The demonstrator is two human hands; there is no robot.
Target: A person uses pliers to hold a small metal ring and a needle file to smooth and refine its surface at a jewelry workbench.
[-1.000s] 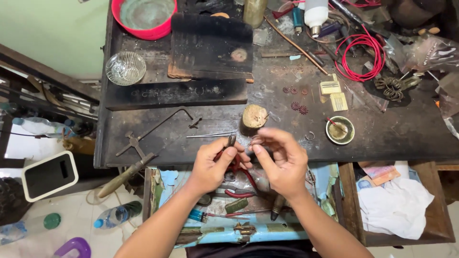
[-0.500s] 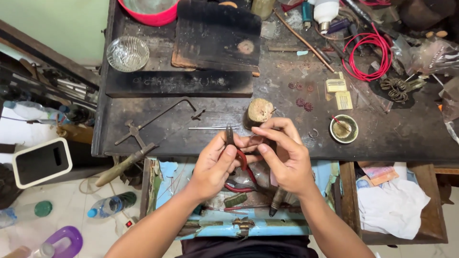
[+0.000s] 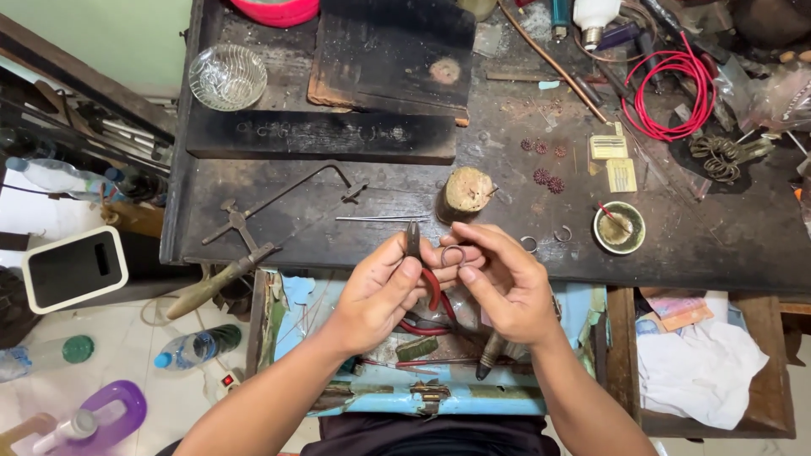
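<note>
Small metal workshop: scarred workbench (image 3: 524, 219), pliers (image 3: 416, 253), wire coil (image 3: 667, 93).

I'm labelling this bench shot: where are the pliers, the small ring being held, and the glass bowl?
pliers (image 3: 413, 239), head view, on the dark jaws above the left thumb.
small ring (image 3: 453, 255), head view, on its rim.
glass bowl (image 3: 227, 77), head view, on its ribbed wall.
</note>
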